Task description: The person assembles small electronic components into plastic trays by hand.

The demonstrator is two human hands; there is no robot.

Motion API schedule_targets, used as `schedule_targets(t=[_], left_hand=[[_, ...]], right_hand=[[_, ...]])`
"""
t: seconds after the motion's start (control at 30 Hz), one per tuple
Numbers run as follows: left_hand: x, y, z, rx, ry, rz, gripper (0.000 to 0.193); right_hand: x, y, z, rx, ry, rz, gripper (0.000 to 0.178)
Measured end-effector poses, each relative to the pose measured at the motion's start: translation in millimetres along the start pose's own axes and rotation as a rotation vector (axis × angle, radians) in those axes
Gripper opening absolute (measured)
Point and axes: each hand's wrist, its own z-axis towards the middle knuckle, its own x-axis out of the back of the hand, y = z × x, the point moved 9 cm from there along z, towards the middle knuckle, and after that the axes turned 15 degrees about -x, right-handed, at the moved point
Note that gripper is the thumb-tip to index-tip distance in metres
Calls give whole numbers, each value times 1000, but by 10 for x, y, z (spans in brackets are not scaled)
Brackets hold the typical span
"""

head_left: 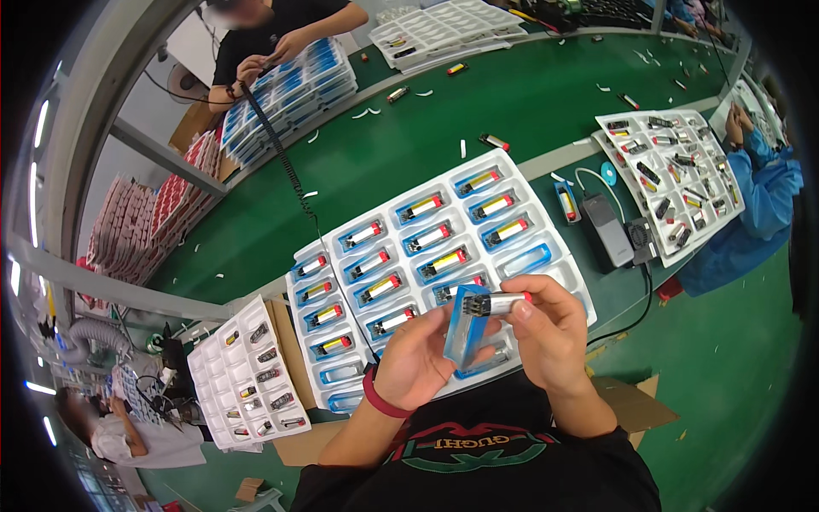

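My left hand (411, 363), with a dark red band at the wrist, holds a blue-edged clear plastic case (462, 340) upright and tilted. In my right hand (553, 333), thumb and fingers pinch a small battery assembly (505, 303), silver with a red end and dark electronics at the other. The assembly lies across the case's upper part; whether it is inside cannot be made out. Beneath both hands sits a white compartment tray (546, 229). Most of its visible pockets hold blue cases with battery assemblies; a few show blue cases alone. My hands hide some near pockets.
A second white tray (223, 375) of loose assemblies lies left, another (636, 175) right. Beside it are a black power adapter (606, 230) and a cable. A coiled black cord (277, 141) hangs across. Beyond runs a green conveyor (367, 136). Other people work around it.
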Motion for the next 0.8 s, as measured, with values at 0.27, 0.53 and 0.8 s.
schedule_targets(t=[0.27,0.53,0.8], left_hand=[[-55,58,-111,-27,-220,31,61],[-88,3,-141,-48,-210,-88,75],[100,111,-66,-277,-59,-80,51]], right_hand=[[-149,4,121,-20,-62,-166,26],[-305,-130,126,-9,-128,-239,25],[-294,-256,46,166,-49,-357,29]])
